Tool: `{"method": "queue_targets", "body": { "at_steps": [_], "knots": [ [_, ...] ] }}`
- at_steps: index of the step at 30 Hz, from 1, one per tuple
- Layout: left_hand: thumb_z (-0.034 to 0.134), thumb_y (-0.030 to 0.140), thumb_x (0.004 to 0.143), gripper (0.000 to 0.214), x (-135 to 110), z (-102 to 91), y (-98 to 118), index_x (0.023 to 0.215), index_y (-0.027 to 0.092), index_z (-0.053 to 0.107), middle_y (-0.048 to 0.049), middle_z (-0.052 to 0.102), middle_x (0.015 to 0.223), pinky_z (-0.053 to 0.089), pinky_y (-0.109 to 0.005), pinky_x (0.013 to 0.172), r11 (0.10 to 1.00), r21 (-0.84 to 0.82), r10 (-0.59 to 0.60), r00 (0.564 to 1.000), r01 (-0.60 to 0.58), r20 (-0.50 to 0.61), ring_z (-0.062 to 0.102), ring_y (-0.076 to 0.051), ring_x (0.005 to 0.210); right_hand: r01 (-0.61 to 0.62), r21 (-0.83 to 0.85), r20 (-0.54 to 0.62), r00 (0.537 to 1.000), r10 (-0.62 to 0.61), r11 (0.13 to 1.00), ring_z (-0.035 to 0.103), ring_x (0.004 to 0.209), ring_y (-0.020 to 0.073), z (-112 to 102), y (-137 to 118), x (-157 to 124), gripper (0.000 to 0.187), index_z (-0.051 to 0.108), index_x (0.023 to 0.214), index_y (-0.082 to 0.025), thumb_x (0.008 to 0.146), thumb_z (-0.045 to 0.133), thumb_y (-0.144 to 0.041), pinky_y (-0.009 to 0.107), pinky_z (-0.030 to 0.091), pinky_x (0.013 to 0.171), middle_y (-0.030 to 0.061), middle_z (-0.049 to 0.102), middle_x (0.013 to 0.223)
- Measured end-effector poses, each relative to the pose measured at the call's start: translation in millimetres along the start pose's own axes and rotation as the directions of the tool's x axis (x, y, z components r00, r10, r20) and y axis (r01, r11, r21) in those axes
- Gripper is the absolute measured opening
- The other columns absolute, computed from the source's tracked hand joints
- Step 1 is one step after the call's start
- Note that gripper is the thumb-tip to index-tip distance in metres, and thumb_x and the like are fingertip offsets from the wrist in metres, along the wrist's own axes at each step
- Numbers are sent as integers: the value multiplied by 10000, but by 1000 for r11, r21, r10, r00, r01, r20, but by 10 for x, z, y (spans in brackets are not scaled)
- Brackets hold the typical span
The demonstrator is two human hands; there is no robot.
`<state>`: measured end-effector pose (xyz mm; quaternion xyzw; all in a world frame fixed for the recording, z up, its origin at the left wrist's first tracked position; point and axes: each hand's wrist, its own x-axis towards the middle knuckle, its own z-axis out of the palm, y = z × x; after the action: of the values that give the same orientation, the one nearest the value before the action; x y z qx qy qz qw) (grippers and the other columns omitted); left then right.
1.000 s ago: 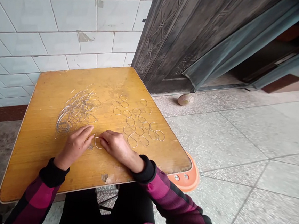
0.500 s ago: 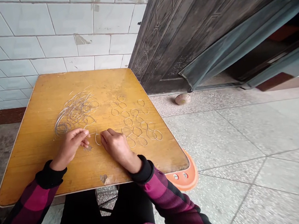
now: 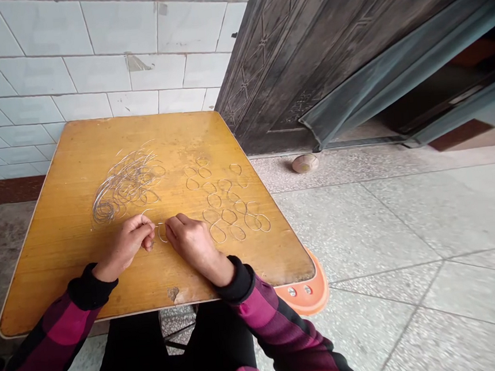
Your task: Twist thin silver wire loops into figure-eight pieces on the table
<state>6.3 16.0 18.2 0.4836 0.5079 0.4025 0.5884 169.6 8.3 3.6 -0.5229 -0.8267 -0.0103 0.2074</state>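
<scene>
the left hand (image 3: 127, 240) pinched a thin wire (image 3: 146, 210); the right hand (image 3: 193, 243) gripped a small wire loop (image 3: 160, 234) between the hands. a loose pinch could have let springy wire slip. the tangled pile (image 3: 124, 185), just beyond at left, might have snagged it; other loops (image 3: 227, 209) lay right on the table (image 3: 131, 299).

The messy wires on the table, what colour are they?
The wires are shiny silver, best seen in the head view.
</scene>
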Motion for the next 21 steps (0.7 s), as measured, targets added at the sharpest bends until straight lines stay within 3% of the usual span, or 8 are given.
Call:
{"method": "queue_targets", "body": {
  "at_steps": [13, 21],
  "knots": [
    [640, 312, 743, 212, 9, -10, -14, 643, 159, 532, 29, 554, 602, 365, -217, 468, 997, -78, -22, 1000, 23, 11, 482, -72, 453, 16, 6, 1, 1000, -16, 1000, 470, 528, 103, 3, 13, 6, 262, 610, 754, -142, 936, 425, -181, 275, 219, 502, 41, 603, 686],
    [698, 361, 733, 234, 2, -28, -31, 743, 145, 608, 2, 613, 732, 411, -208, 472, 964, -243, -84, 991, 106, 102, 510, -67, 501, 9, -30, -32, 999, -10, 1000, 467, 528, 101, -33, 28, 14, 256, 611, 768, -148, 935, 418, -151, 270, 224, 507, 39, 596, 679]
  ]
}}
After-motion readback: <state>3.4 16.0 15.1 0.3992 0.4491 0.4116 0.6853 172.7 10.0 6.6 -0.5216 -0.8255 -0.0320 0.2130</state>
